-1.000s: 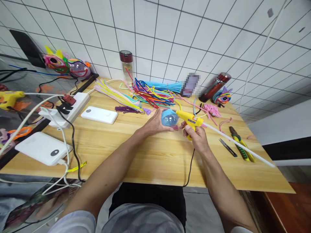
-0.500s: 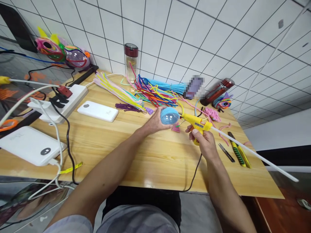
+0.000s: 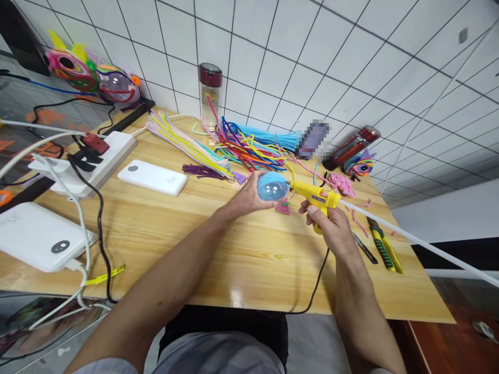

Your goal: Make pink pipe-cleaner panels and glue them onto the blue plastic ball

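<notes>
My left hand (image 3: 249, 196) is closed around a clear plastic ball (image 3: 274, 191), whose upper part is covered with rows of light blue fuzzy strips. In my right hand (image 3: 331, 222) is a yellow hot glue gun (image 3: 312, 194), gripped by its handle. The nozzle points left and meets the ball's right side; whether it touches cannot be made out. A long white glue stick (image 3: 413, 239) sticks out of the gun's back end. Just behind the ball and gun lies a pile of colourful pipe cleaners (image 3: 249, 148).
Power banks (image 3: 156, 177) and a white power strip (image 3: 113, 158) with cables are on the left. A glass bottle (image 3: 210, 96), a dark red flask (image 3: 353, 148) and a fish-like craft (image 3: 358, 164) stand at the back. Scissors (image 3: 365, 248) and a green-yellow cutter (image 3: 382, 246) lie right.
The view has shifted slightly. My hands keep the ball and glue gun in nearly the same place, with the gun's nozzle still at the ball's right side.
</notes>
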